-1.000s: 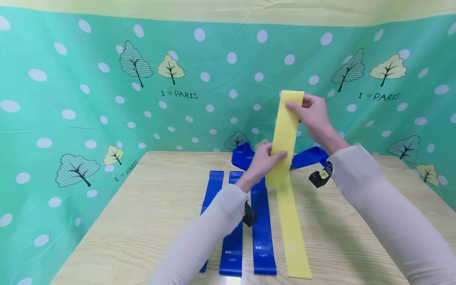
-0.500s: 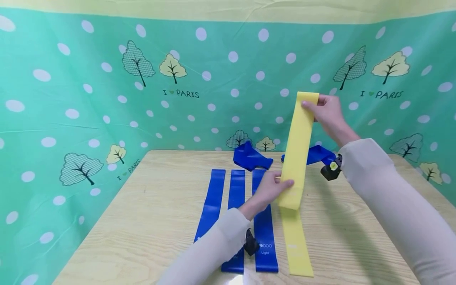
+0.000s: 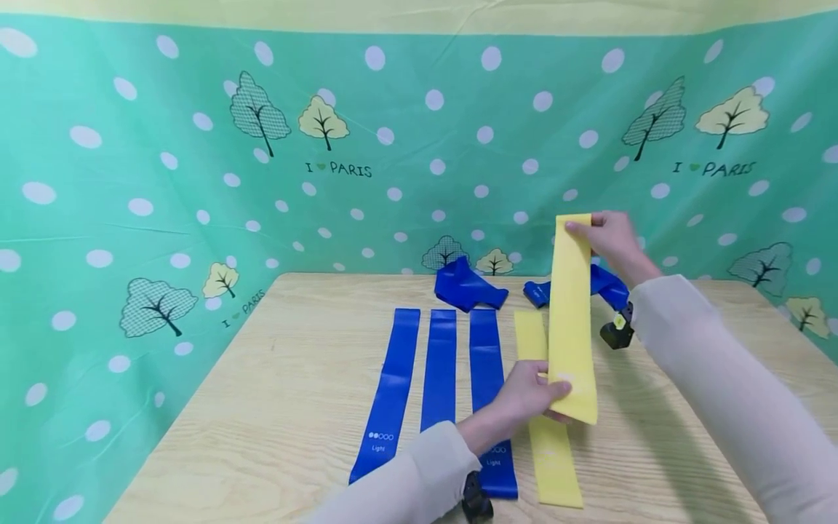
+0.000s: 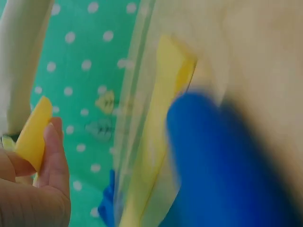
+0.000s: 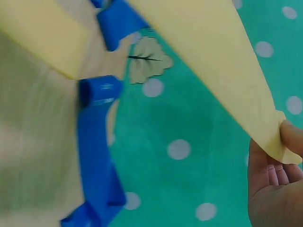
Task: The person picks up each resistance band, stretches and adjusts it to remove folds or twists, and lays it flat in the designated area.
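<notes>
A yellow resistance band (image 3: 569, 313) hangs upright between my two hands over the table. My right hand (image 3: 614, 234) pinches its top end, thumb in front. Lower down, my left hand (image 3: 527, 397) grips the band's left edge near the bottom end, its thumb lying across the front. In the right wrist view the band narrows towards the pinching fingers (image 5: 291, 135). A second yellow band (image 3: 555, 466) lies flat on the table behind and below the held one, partly covered by it and by my left hand.
Left of the flat yellow band, three blue bands marked Light, such as the leftmost blue band (image 3: 394, 375), lie side by side. A crumpled blue band (image 3: 463, 285) and another folded blue band (image 3: 607, 285) lie along the table's back edge, before a green dotted cloth (image 3: 366, 218).
Both hands have moved down and to the right with the yellow band. My left hand has gone from the band's middle to near its bottom end. More of the flat yellow band shows.
</notes>
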`<state>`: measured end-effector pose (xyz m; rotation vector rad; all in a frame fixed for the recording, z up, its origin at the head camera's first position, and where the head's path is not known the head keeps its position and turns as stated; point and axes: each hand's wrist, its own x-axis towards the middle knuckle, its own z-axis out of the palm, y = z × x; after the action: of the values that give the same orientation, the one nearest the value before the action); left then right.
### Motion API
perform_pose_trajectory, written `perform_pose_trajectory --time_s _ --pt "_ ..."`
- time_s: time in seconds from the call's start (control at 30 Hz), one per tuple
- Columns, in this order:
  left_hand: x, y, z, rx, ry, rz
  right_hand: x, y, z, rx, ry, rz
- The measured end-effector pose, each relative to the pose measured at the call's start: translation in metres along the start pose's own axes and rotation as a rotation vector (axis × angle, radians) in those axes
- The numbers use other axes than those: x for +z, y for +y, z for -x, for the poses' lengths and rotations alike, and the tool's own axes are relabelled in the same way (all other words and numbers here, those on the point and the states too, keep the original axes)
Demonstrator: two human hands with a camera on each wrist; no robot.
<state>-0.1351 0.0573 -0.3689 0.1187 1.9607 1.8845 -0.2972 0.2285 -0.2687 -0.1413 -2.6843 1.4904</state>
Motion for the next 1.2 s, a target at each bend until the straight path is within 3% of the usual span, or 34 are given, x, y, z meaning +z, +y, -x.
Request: perform_pose_trajectory --time_s 0.23,0.57,0.87,1.2 --pt "0.025 -0.009 0.015 -0.066 -0.043 0.008 0.012 0.032 0.004 0.041 -0.094 0.001" --pt "0.046 -0.026 0.027 -0.117 -0.155 0.097 0.022 0.067 0.008 0.064 -0.177 0.019" --pt "0.051 -0.032 0.037 -0.226 -0.254 0.011 0.029 0.100 0.011 0.124 -0.248 0.130" --pt "0.050 -0.034 0.043 -0.301 -0.225 -0.084 0.043 0.117 0.010 0.140 -0.272 0.155"
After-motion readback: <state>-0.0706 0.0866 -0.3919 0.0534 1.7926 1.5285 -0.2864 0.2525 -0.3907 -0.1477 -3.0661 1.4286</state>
